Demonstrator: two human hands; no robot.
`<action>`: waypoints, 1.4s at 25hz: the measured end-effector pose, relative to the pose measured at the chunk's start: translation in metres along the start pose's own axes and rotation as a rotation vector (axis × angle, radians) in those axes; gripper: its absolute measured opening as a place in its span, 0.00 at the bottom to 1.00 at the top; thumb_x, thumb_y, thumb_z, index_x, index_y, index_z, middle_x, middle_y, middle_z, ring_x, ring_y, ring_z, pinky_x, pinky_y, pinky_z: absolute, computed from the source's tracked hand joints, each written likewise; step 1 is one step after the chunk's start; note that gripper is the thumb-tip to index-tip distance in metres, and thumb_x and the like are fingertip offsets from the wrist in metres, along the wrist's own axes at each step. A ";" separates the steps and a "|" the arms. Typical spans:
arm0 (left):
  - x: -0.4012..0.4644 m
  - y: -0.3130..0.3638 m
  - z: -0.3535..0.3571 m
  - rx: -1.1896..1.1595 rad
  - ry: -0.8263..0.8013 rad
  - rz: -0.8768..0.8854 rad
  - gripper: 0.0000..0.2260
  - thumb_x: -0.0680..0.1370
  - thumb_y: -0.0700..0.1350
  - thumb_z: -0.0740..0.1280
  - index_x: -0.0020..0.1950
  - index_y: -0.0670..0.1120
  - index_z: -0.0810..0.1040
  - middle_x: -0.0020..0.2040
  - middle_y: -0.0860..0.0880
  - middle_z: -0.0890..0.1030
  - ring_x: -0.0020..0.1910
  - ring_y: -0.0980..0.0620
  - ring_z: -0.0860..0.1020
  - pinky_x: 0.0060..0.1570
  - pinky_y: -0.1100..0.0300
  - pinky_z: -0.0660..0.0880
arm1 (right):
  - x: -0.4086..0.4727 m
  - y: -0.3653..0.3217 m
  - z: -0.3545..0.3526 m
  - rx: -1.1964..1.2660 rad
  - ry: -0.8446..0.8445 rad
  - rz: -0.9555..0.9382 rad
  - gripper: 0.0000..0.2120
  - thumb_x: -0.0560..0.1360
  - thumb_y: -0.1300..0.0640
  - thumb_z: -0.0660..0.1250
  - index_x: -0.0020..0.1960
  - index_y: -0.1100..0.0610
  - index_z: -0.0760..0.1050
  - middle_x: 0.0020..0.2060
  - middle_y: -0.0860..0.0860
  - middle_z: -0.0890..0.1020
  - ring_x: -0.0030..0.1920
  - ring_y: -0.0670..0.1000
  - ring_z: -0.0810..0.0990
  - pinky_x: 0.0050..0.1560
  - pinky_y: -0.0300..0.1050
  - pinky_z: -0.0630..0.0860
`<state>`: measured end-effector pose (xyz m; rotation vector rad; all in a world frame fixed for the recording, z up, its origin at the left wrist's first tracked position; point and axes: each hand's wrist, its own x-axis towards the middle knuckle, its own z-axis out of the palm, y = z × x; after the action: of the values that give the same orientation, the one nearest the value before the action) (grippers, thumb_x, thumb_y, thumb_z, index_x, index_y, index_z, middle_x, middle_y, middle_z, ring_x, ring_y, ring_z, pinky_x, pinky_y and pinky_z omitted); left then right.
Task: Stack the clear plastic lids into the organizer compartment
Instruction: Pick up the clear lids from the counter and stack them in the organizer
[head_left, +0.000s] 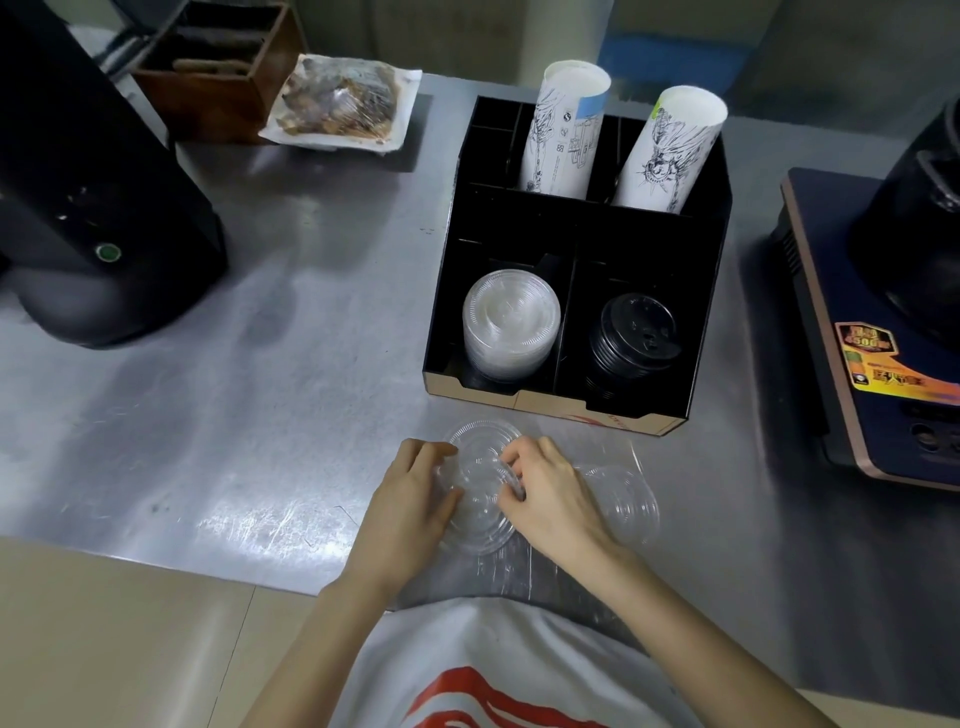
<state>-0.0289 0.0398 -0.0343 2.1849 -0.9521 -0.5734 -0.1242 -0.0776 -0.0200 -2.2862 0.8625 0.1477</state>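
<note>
Loose lids: a small pile of clear plastic lids (480, 493) is lying flat on the steel counter (260, 415), just in front of the organizer (701, 312); the count is being blurred by transparency, several overlapping.
Stray lids: more clear lids (626, 499) are lying just right of the right hand, at least one, possibly two.
Grip, left: the left hand (410, 499) is being pressed against the pile's left edge, fingers curled onto the rim; contact seen, a lift not confirmed.
Grip, right: the right hand (545, 493) is being closed on the pile's right edge, fingertips (511, 467) pinching a rim.
Key relation: the target compartment is lying straight ahead of and slightly above the held pile, front left of the organizer; the left hand is judged marginally nearer.
Axis: the lids are round, so there is no long axis; their faces are pointing up, as are those of the stored stack.
Stored stack: one stack of clear lids (511, 322) is already sitting in that compartment.
Neighbour: one stack of black lids (631, 338) is occupying the front right compartment.
Rear compartments: two sleeves of paper cups (566, 130) are leaning there.
Surroundings: a black machine (93, 208) is standing far left, a scale-like appliance (872, 364) far right.
</note>
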 end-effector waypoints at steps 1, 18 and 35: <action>0.001 0.001 -0.001 -0.004 0.007 0.013 0.14 0.74 0.41 0.65 0.58 0.47 0.70 0.52 0.55 0.67 0.44 0.53 0.74 0.37 0.73 0.66 | 0.000 0.000 -0.001 0.026 0.021 0.003 0.11 0.73 0.61 0.61 0.55 0.57 0.70 0.53 0.56 0.74 0.53 0.56 0.75 0.54 0.51 0.74; 0.017 0.016 -0.020 -0.053 -0.090 0.151 0.34 0.66 0.58 0.67 0.68 0.50 0.61 0.63 0.57 0.63 0.61 0.58 0.65 0.60 0.69 0.60 | 0.019 0.005 -0.031 0.455 0.164 0.092 0.06 0.70 0.59 0.68 0.46 0.51 0.76 0.40 0.50 0.76 0.33 0.42 0.74 0.36 0.28 0.70; 0.030 0.029 -0.030 0.029 -0.050 0.201 0.39 0.63 0.65 0.59 0.69 0.47 0.60 0.70 0.44 0.61 0.67 0.50 0.64 0.67 0.57 0.61 | 0.008 -0.004 -0.060 0.386 0.179 -0.131 0.16 0.71 0.59 0.69 0.58 0.54 0.75 0.57 0.46 0.73 0.51 0.46 0.77 0.55 0.36 0.75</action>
<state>-0.0051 0.0149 0.0029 2.0770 -1.1974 -0.5221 -0.1228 -0.1177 0.0257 -2.0013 0.7509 -0.2645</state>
